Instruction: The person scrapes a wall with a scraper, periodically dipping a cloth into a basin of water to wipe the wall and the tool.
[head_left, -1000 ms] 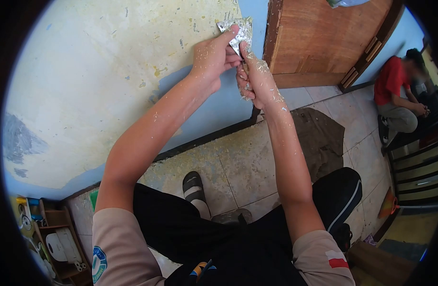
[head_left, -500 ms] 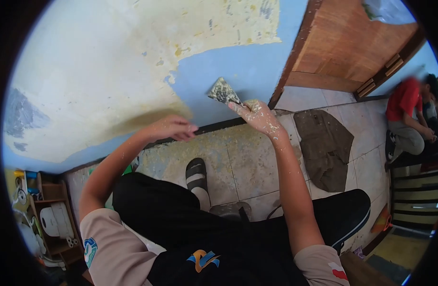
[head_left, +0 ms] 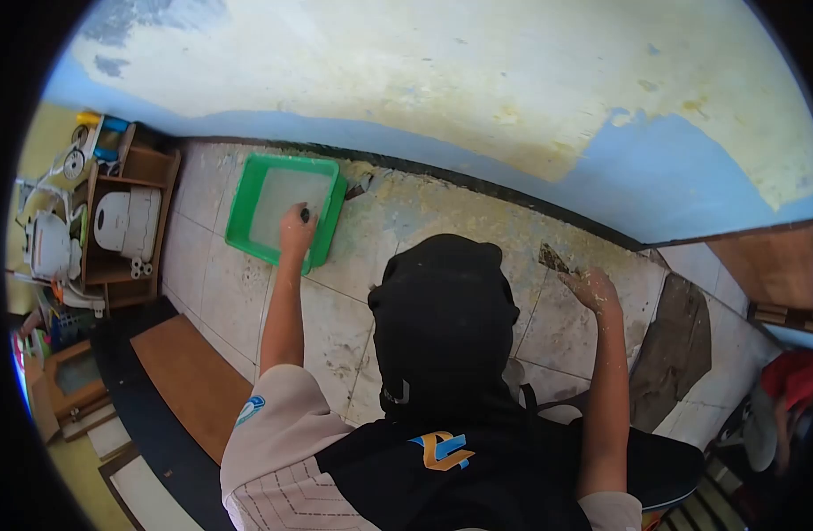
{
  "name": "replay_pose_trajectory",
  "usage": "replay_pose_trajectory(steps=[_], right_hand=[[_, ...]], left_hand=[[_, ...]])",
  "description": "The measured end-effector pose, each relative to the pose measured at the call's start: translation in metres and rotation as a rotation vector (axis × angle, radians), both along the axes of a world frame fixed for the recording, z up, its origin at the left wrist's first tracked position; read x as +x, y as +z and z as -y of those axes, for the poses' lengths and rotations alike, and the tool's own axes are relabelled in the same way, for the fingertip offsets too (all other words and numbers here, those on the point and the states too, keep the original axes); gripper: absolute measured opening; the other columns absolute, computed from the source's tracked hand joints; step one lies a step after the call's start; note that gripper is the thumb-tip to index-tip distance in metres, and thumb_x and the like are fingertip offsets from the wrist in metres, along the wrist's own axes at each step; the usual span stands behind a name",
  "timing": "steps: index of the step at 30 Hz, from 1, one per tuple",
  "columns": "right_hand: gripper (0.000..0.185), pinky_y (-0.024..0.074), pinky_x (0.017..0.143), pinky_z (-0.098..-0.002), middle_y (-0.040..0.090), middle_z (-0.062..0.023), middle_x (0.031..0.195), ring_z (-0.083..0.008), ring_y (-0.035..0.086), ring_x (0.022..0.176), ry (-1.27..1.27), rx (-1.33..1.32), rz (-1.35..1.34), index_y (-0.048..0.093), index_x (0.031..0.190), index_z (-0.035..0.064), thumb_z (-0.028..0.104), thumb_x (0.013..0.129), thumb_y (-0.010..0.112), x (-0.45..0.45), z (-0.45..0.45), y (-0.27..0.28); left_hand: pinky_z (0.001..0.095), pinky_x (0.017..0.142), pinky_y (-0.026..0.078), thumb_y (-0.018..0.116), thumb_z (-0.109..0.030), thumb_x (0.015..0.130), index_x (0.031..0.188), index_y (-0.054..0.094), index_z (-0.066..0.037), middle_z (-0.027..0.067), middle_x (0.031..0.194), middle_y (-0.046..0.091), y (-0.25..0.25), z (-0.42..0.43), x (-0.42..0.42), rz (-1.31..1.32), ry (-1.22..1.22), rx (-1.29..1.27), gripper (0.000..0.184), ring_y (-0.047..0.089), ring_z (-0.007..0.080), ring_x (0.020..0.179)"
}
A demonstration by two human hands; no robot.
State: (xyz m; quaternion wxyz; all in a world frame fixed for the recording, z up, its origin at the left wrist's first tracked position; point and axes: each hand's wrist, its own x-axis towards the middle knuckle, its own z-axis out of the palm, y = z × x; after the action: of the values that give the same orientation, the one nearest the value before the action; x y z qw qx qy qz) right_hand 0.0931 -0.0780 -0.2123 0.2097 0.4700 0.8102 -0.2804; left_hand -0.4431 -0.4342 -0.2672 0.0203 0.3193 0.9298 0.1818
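"What's behind it all?"
"A patchy cream-and-blue wall (head_left: pixel 477 88) above a tiled floor (head_left: pixel 331 310)."
"And the scraper (head_left: pixel 553 257)?"
"Low, near the wall's foot, in the right hand (head_left: pixel 592 289); fingers curl round its near end, probably to leave the blade free."
"The left hand (head_left: pixel 298 228)?"
"At the green tub (head_left: pixel 332 208), fingers closed on a small dark thing (head_left: pixel 305 215). The tub sits in easy reach, perhaps deliberately."
"Its contents?"
"A pale filling (head_left: pixel 278 199), likely cloudy liquid. Whether the hand touches it, I can't tell."
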Motion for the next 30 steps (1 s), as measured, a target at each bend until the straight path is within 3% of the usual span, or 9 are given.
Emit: replay_pose_trajectory(steps=[4, 8, 10, 14, 16, 20, 23, 28, 30], right_hand=[[0.056, 0.0516, 0.074, -0.0514, 0.069, -0.0282, 0.090, -0.0446, 0.067, 0.088, -0.022, 0.006, -0.057, 0.072, 0.090, -0.0007, 0.055, 0.089, 0.066, 0.002, -0.006, -0.016], [0.056, 0.0501, 0.072, -0.0510, 0.068, -0.0287, 0.085, -0.0462, 0.066, 0.083, -0.064, 0.051, -0.126, 0.070, 0.087, -0.0027, 0.053, 0.090, 0.066, 0.004, 0.001, -0.020], [0.056, 0.0499, 0.071, -0.0509, 0.067, -0.0289, 0.084, -0.0464, 0.066, 0.082, -0.070, 0.047, -0.103, 0.070, 0.087, -0.0031, 0.053, 0.090, 0.066, 0.007, 0.004, -0.026], [0.057, 0.0491, 0.071, -0.0513, 0.066, -0.0295, 0.083, -0.0469, 0.065, 0.082, -0.090, -0.021, -0.101, 0.068, 0.087, -0.0042, 0.053, 0.091, 0.065, 0.000, 0.009, -0.031], [0.057, 0.0487, 0.071, -0.0514, 0.066, -0.0293, 0.082, -0.0468, 0.065, 0.081, -0.087, -0.008, -0.119, 0.067, 0.086, -0.0044, 0.053, 0.091, 0.065, -0.002, 0.013, -0.033], [0.056, 0.0474, 0.070, -0.0512, 0.064, -0.0286, 0.078, -0.0464, 0.063, 0.077, -0.082, 0.025, -0.193, 0.065, 0.084, -0.0047, 0.051, 0.091, 0.065, -0.001, 0.016, -0.034], [0.054, 0.0445, 0.065, -0.0485, 0.059, -0.0281, 0.070, -0.0387, 0.056, 0.063, -0.098, 0.028, -0.226, 0.061, 0.081, -0.0079, 0.044, 0.092, 0.068, 0.000, 0.014, -0.036], [0.060, 0.0473, 0.070, -0.0513, 0.064, -0.0287, 0.078, -0.0461, 0.063, 0.077, -0.109, -0.005, -0.234, 0.065, 0.084, -0.0051, 0.054, 0.092, 0.064, -0.003, 0.014, -0.031], [0.062, 0.0470, 0.070, -0.0512, 0.064, -0.0288, 0.077, -0.0451, 0.063, 0.075, -0.146, -0.012, -0.247, 0.065, 0.083, -0.0053, 0.056, 0.092, 0.063, -0.001, 0.017, -0.037]], left_hand=[[0.0501, 0.103, 0.047, 0.078, -0.033, 0.077, 0.137, 0.055, -0.009, 0.0335, 0.137, 0.053, -0.090, 0.049, -0.076, 0.129, 0.052, -0.187, 0.069, 0.055, 0.0471, 0.123], [0.0511, 0.105, 0.046, 0.078, -0.035, 0.076, 0.137, 0.055, -0.014, 0.0363, 0.135, 0.052, -0.130, 0.047, -0.078, 0.246, 0.216, -0.156, 0.069, 0.053, 0.0487, 0.125], [0.0505, 0.101, 0.048, 0.074, -0.034, 0.079, 0.137, 0.055, -0.019, 0.0317, 0.129, 0.060, -0.099, 0.032, -0.055, 0.163, 0.344, -0.223, 0.062, 0.058, 0.0462, 0.122], [0.0498, 0.095, 0.050, 0.072, -0.036, 0.079, 0.134, 0.057, -0.018, 0.0267, 0.116, 0.068, -0.120, 0.050, -0.066, 0.320, 0.303, -0.027, 0.059, 0.065, 0.0435, 0.112], [0.0484, 0.091, 0.052, 0.072, -0.038, 0.080, 0.121, 0.066, -0.013, 0.0232, 0.103, 0.072, -0.121, 0.044, -0.059, 0.268, 0.289, -0.082, 0.049, 0.068, 0.0422, 0.103], [0.0475, 0.091, 0.052, 0.071, -0.041, 0.081, 0.102, 0.073, -0.004, 0.0254, 0.104, 0.072, -0.096, 0.021, -0.051, 0.409, 0.462, -0.135, 0.043, 0.068, 0.0430, 0.106], [0.0432, 0.088, 0.053, 0.071, -0.042, 0.081, 0.090, 0.074, 0.000, 0.0200, 0.097, 0.074, -0.112, 0.026, -0.058, 0.504, 0.642, -0.031, 0.044, 0.071, 0.0364, 0.094], [0.0373, 0.063, 0.054, 0.075, -0.034, 0.076, 0.086, 0.069, -0.003, 0.0045, 0.075, 0.061, -0.095, 0.031, -0.053, 1.005, 0.849, 0.638, 0.033, 0.060, 0.0201, 0.063], [0.0375, 0.059, 0.053, 0.076, -0.033, 0.076, 0.086, 0.067, -0.004, 0.0046, 0.073, 0.061, -0.093, 0.037, -0.060, 0.955, 0.929, 0.748, 0.032, 0.060, 0.0202, 0.062]])
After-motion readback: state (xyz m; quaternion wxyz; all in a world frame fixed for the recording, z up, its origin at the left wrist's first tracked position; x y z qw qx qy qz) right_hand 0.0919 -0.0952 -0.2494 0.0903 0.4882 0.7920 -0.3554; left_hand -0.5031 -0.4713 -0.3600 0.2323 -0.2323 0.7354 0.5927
